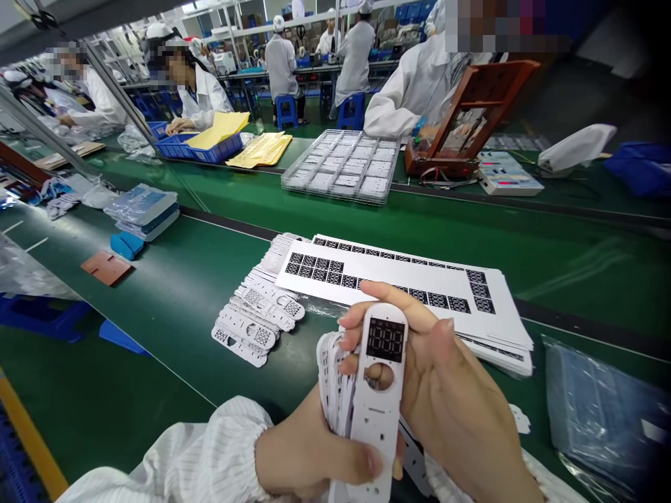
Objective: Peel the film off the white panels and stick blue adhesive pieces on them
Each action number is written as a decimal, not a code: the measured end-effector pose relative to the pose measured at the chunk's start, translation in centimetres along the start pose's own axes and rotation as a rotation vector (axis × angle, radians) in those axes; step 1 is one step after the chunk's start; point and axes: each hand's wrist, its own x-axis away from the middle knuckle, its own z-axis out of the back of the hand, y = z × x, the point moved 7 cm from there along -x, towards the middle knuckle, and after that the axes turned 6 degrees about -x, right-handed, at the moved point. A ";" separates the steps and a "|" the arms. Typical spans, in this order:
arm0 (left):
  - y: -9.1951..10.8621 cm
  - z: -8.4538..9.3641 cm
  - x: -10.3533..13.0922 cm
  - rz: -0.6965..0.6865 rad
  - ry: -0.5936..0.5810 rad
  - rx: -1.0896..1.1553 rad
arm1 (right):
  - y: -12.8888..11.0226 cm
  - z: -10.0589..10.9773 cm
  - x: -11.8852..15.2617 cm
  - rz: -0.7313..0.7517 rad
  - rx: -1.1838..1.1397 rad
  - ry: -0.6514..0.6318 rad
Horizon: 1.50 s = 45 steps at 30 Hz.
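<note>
My left hand (pixel 314 447) is closed around a fanned stack of slim white panels (pixel 335 377), its thumb pressing on the lower part of the front panel (pixel 374 412). That panel has rounded ends, a round hole and a black digit-display label (pixel 386 339) near its top. My right hand (pixel 451 391) curls behind the same panel from the right; its fingertips show between it and the stack, and its thumb stands off the label. Beyond my hands lie white sheets (pixel 398 272) with rows of the black labels. More white panels (pixel 256 314) overlap in a row to the left.
A clear bag (pixel 602 412) lies at right on the green bench (pixel 193 279). To the left are wrapped packs (pixel 144 209), a blue object (pixel 126 245) and a brown plate (pixel 106 268). Across stand a compartment tray (pixel 340 164) and a brown fixture (pixel 466 119); co-workers sit beyond.
</note>
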 end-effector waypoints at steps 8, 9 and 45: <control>0.4 0.3 0.1 0.001 0.091 0.008 | -1.3 1.2 0.5 0.065 0.337 0.102; 0.6 1.0 0.2 -0.012 0.160 0.019 | -1.8 1.6 0.6 0.114 0.452 0.122; 0.6 2.7 0.0 0.160 0.017 0.443 | -8.2 22.4 0.5 0.234 1.556 0.640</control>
